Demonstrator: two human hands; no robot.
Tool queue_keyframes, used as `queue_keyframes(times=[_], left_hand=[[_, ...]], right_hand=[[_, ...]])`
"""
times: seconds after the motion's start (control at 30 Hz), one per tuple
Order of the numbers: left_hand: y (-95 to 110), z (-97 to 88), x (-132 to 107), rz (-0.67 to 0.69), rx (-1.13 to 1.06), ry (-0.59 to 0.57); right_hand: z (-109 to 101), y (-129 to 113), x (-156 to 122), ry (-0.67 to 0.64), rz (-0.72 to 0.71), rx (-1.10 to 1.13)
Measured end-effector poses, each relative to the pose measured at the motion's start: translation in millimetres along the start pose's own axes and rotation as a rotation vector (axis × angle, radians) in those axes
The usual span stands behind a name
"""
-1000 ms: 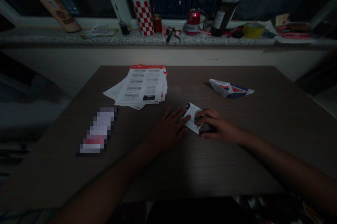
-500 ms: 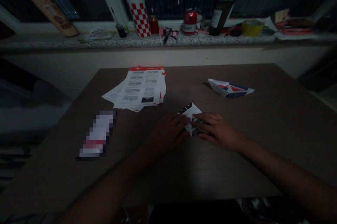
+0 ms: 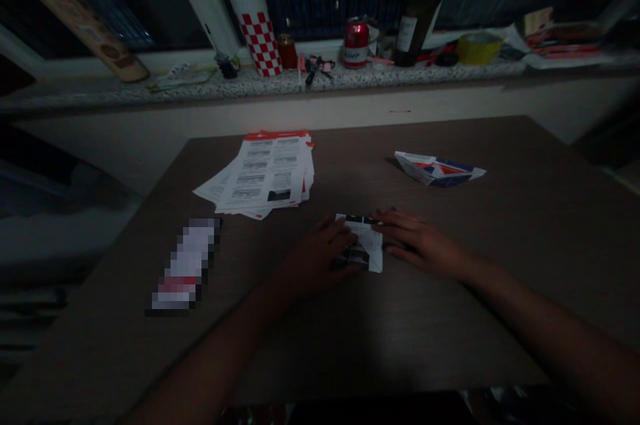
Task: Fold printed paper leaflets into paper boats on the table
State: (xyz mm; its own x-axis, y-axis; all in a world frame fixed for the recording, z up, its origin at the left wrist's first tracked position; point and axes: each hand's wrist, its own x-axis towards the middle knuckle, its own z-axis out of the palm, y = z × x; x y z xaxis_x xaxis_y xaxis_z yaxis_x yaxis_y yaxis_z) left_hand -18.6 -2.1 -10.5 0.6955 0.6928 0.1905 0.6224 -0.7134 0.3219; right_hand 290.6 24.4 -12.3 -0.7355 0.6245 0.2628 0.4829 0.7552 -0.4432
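The folded paper (image 3: 369, 246) lies flat on the table (image 3: 500, 265), nearly square, squarely between my hands. My left hand (image 3: 313, 264) and right hand (image 3: 419, 246) press on it with fingers spread, gripping nothing, both equally near.

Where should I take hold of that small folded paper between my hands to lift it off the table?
The folded paper lies flat on the table, with the left hand and right hand pressing its sides. Probably set the grip on its bare near-right corner, coming from the near edge: that corner shows uncovered, so a thumb can slide under.
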Motion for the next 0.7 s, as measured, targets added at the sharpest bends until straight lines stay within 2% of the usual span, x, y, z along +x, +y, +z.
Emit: queue_keyframes(times=[0.23,0.47,0.7], left_hand=[[-8,-15.4,-10,-0.023,-0.004,-0.016],[-12,-14.7,-12,-0.015,-0.013,0.006],[-10,-17.9,-9,-0.093,-0.064,0.030]], right_hand=[[1,2,-5,-0.002,0.031,-0.001],[-2,3,-1,0.030,0.008,0.040],[4,5,4,0.105,0.035,0.046]])
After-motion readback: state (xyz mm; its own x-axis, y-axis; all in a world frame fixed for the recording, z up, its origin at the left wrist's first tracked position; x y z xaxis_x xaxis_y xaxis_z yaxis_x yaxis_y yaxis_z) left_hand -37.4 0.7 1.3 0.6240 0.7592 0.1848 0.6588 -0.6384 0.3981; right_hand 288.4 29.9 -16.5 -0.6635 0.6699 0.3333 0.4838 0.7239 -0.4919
